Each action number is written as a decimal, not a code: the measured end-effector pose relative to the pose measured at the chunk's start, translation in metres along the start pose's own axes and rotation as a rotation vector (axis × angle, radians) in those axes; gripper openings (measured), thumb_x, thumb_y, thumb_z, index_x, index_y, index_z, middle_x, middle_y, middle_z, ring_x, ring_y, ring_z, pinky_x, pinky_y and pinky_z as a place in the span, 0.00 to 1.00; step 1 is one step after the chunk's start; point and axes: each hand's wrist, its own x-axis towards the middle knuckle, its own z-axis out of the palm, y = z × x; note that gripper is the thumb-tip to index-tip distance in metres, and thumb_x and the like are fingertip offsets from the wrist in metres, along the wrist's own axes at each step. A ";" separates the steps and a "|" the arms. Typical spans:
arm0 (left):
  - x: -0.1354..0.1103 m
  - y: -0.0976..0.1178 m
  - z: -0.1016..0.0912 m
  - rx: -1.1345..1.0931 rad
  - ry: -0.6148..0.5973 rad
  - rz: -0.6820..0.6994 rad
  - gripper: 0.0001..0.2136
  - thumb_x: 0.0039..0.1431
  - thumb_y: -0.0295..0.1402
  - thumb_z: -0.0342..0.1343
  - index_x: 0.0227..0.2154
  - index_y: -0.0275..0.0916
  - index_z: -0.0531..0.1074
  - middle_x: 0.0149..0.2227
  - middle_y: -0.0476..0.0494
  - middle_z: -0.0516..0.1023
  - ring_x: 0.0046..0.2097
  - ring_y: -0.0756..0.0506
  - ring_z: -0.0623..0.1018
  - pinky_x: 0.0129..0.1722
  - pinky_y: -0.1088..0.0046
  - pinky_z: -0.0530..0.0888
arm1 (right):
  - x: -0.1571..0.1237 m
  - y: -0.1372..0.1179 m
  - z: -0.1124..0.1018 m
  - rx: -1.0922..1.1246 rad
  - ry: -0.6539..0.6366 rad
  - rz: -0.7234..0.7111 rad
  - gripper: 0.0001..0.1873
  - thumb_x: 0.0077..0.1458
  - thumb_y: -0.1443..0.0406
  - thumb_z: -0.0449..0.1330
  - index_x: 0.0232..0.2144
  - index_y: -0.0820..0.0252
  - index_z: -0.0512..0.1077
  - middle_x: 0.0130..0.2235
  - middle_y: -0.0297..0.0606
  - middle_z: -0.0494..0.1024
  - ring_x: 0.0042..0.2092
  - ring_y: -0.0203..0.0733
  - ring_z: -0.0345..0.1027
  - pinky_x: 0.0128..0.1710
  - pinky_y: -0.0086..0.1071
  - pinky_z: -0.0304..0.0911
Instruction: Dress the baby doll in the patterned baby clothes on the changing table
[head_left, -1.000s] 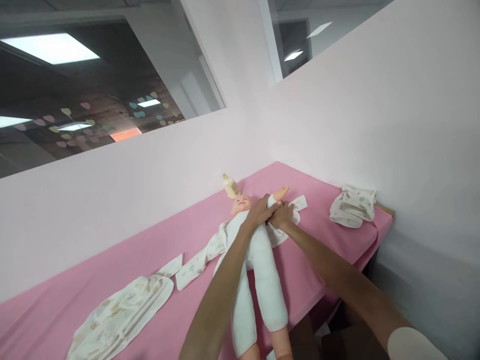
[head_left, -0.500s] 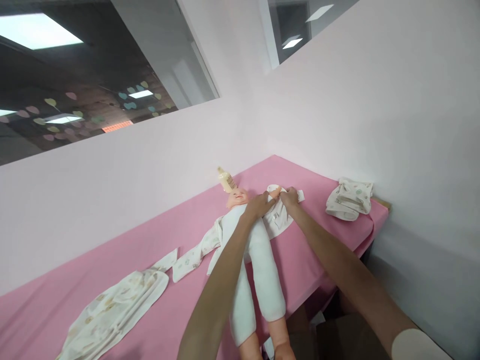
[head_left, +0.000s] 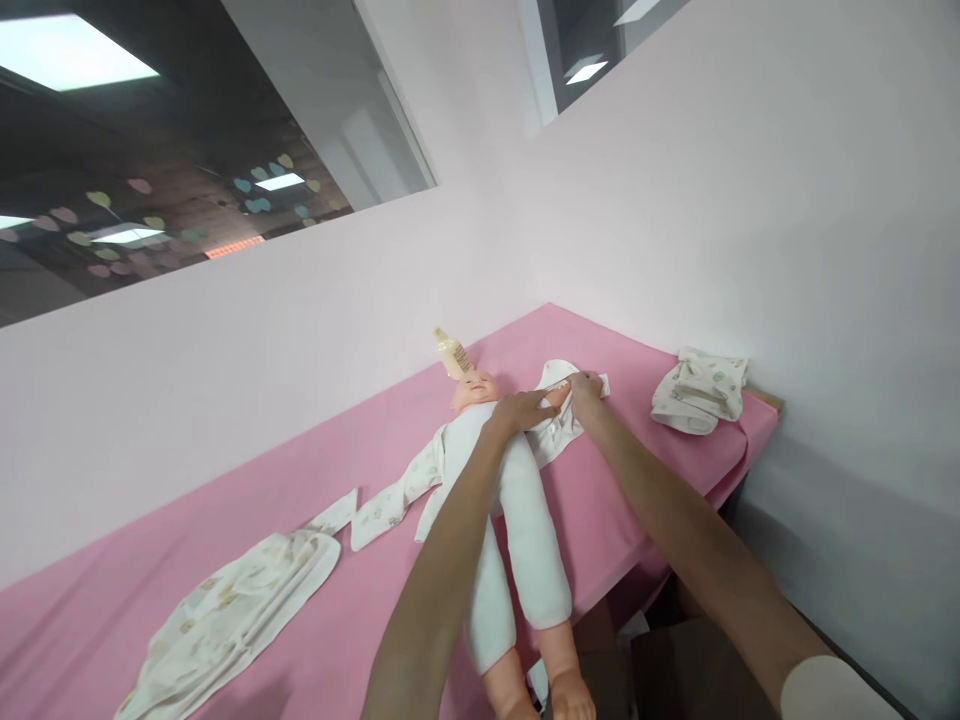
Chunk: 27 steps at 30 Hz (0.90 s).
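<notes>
A baby doll (head_left: 536,560) with a white cloth body and plastic head, hands and feet lies on its back, feet toward me. A white printed baby shirt (head_left: 397,505) is spread around its upper body, one sleeve over the doll's arm on the left. My left hand (head_left: 517,412) reaches across the doll's chest, its fingers closed on the other arm, near the doll's plastic hand (head_left: 557,394). Just right of it, my right hand (head_left: 587,392) is closed on the shirt's fabric beside that plastic hand. My fingers partly hide the sleeve.
The pink-covered table (head_left: 622,500) runs into a corner of white walls. A pale yellow bottle (head_left: 454,356) lies by the doll's head. Folded printed baby clothes (head_left: 701,390) rest at the right edge; another printed garment (head_left: 232,615) is at left.
My right hand has shifted slightly outward along the sleeve, and more of the doll's plastic hand shows between my hands. My left hand stays nearly in place.
</notes>
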 end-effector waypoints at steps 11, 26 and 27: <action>0.007 0.003 0.003 0.066 0.019 -0.083 0.24 0.59 0.52 0.41 0.49 0.42 0.69 0.49 0.39 0.77 0.49 0.37 0.76 0.49 0.61 0.68 | -0.017 -0.007 -0.010 -0.230 0.006 -0.208 0.16 0.35 0.71 0.50 0.31 0.58 0.66 0.34 0.36 0.73 0.35 0.41 0.64 0.35 0.31 0.59; 0.016 -0.007 0.008 0.045 0.149 -0.191 0.16 0.58 0.26 0.48 0.48 0.35 0.72 0.52 0.33 0.75 0.52 0.40 0.75 0.49 0.68 0.69 | -0.060 0.005 -0.001 -0.520 -0.350 -0.783 0.14 0.52 0.67 0.51 0.42 0.57 0.68 0.43 0.39 0.75 0.46 0.44 0.67 0.47 0.37 0.60; 0.013 -0.008 0.006 0.040 0.157 -0.188 0.15 0.57 0.26 0.49 0.46 0.35 0.73 0.50 0.33 0.76 0.50 0.40 0.76 0.47 0.68 0.70 | -0.062 0.005 -0.001 -0.531 -0.360 -0.769 0.15 0.53 0.66 0.51 0.44 0.58 0.67 0.45 0.40 0.75 0.47 0.45 0.67 0.47 0.37 0.60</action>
